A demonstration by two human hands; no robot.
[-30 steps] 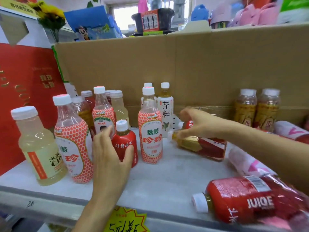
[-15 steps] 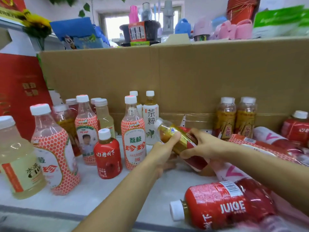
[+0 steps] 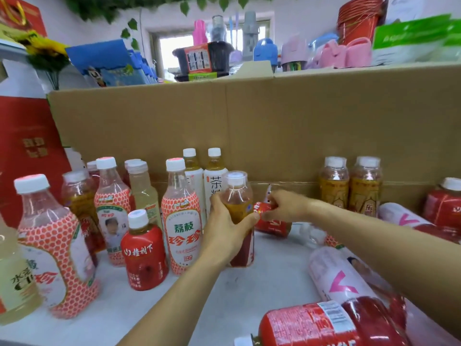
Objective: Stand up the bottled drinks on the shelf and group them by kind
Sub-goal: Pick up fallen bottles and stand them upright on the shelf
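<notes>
My left hand (image 3: 225,229) grips an upright amber drink bottle with a red label and a white cap (image 3: 237,196), standing on the shelf (image 3: 252,293) beside a lychee bottle with a red honeycomb label (image 3: 182,221). My right hand (image 3: 285,206) holds the upper end of a small red-labelled bottle (image 3: 273,222) lying just behind it. More bottles lie on their sides to the right: a big red juice bottle (image 3: 324,323) and two pink-and-white ones (image 3: 336,275) (image 3: 404,218).
Upright at left are more honeycomb bottles (image 3: 55,245), a small red bottle (image 3: 144,250), two white tea bottles (image 3: 214,176) and a pale yellow one (image 3: 15,270). Two amber bottles (image 3: 334,183) stand at the right against the cardboard back wall (image 3: 274,126).
My left hand left the small red bottle and took the lying amber bottle from my right hand, and it now stands upright. My right hand moved back onto another lying red bottle.
</notes>
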